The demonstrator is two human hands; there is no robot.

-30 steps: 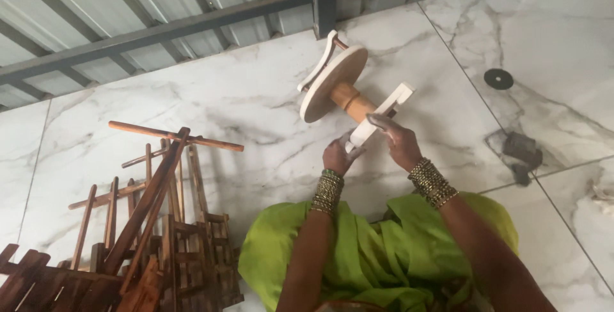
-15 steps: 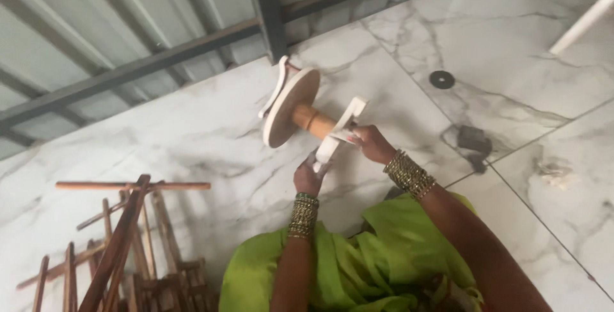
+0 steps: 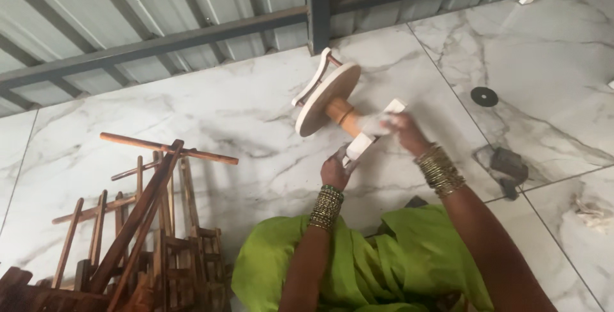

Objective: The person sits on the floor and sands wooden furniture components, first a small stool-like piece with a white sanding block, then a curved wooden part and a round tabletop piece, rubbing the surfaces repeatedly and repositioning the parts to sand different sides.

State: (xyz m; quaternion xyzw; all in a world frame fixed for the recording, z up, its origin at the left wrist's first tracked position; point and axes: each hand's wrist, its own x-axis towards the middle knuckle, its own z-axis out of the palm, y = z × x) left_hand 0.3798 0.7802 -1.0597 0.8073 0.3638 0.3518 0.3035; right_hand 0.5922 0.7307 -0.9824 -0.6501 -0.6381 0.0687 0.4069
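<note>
Wooden spindle piece [image 3: 336,104] held above the marble floor [image 3: 243,126], between both hands. Left hand [image 3: 334,172] grips the lower end of its pale flat bar; right hand [image 3: 404,131] is closed over the bar's upper part, pressing a white cloth [image 3: 374,125]. Piece comprises a round pale disc, turned brown shaft and white-painted bar.

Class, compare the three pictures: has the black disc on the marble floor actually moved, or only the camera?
Cannot tell for certain, but probably not: the black disc sits on the same tile beside the same dark vein and the grey object throughout; only the camera view shifts.
</note>
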